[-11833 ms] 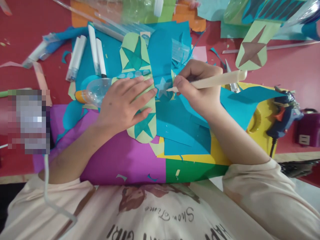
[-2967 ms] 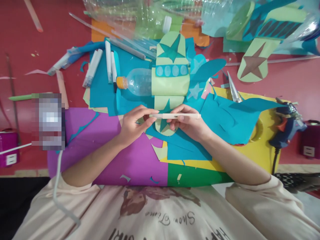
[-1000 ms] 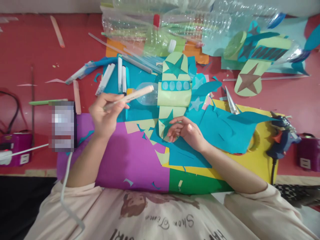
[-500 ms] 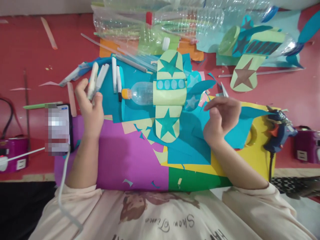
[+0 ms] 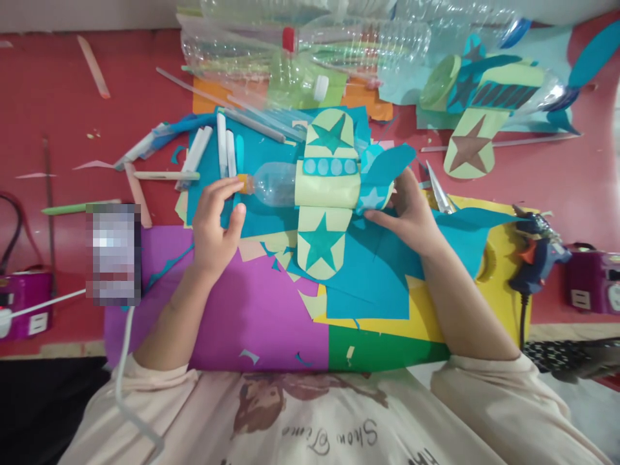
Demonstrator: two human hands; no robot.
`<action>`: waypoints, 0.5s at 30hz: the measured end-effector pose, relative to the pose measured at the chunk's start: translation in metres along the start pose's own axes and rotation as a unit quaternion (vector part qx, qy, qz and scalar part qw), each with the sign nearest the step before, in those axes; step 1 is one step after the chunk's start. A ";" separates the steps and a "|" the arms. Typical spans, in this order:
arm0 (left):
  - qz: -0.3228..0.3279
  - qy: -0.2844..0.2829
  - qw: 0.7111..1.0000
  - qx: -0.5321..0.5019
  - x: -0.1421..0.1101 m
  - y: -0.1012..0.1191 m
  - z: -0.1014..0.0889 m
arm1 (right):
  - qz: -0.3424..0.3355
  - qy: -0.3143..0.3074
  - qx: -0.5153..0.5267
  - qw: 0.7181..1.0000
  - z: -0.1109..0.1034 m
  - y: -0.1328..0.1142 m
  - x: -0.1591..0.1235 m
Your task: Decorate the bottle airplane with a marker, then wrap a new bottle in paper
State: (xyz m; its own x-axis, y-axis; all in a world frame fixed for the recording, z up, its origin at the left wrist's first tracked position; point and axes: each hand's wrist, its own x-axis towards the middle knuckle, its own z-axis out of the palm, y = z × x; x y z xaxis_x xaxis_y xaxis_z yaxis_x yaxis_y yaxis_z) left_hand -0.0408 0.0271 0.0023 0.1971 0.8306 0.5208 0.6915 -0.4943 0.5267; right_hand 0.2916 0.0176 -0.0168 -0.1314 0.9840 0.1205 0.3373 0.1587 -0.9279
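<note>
A bottle airplane [image 5: 327, 190] lies across blue paper in front of me. It is a clear plastic bottle with an orange cap [image 5: 245, 184], wrapped in pale green paper. Its wings carry teal stars, and blue fins form the tail [image 5: 382, 174]. My right hand [image 5: 411, 210] grips the tail end, thumb at the near side and fingers partly hidden behind it. At the other end, my left hand [image 5: 217, 219] has its fingertips at the cap, the thumb held apart. Beyond that hand, a cream pen-like stick [image 5: 167, 175] lies near several white markers [image 5: 223, 145].
A second bottle airplane [image 5: 498, 90] lies at the far right. Clear bottles [image 5: 358, 39] line the back. Scissors [image 5: 440, 190] and a glue gun [image 5: 540, 248] are on the right. A phone [image 5: 113, 255] with a cable is on the left. Paper scraps [image 5: 312, 303] litter the sheets.
My left hand has let go of the cream stick, now lying on the table, and moved right to the bottle cap. My right hand has moved left and taken hold of the airplane's tail.
</note>
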 end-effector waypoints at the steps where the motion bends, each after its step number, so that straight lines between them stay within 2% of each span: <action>1: -0.002 0.006 1.000 -0.011 0.000 -0.001 0.000 | -0.001 0.004 0.007 1.000 -0.001 -0.001 0.000; 6: 0.018 0.023 1.000 0.007 -0.001 0.002 -0.002 | 0.009 0.038 0.063 0.997 -0.011 -0.016 0.001; 10: 0.036 0.041 0.998 0.024 -0.001 0.005 -0.002 | -0.050 0.095 0.073 0.992 -0.026 -0.023 0.009; 12: 0.044 0.046 0.998 0.020 -0.001 0.005 -0.003 | -0.061 0.140 0.053 0.987 -0.040 -0.016 0.013; 15: 0.051 0.033 0.998 0.023 0.000 0.004 -0.004 | -0.058 0.226 -0.013 0.972 -0.072 0.008 0.017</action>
State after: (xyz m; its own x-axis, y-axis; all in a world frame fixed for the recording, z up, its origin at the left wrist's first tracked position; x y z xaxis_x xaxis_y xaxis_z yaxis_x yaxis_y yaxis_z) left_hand -0.0408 0.0240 0.0067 0.2220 0.7571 0.6144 0.7017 -0.5615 0.4385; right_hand 0.3590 0.0419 0.0033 0.2500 0.8938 0.3723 0.3690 0.2675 -0.8901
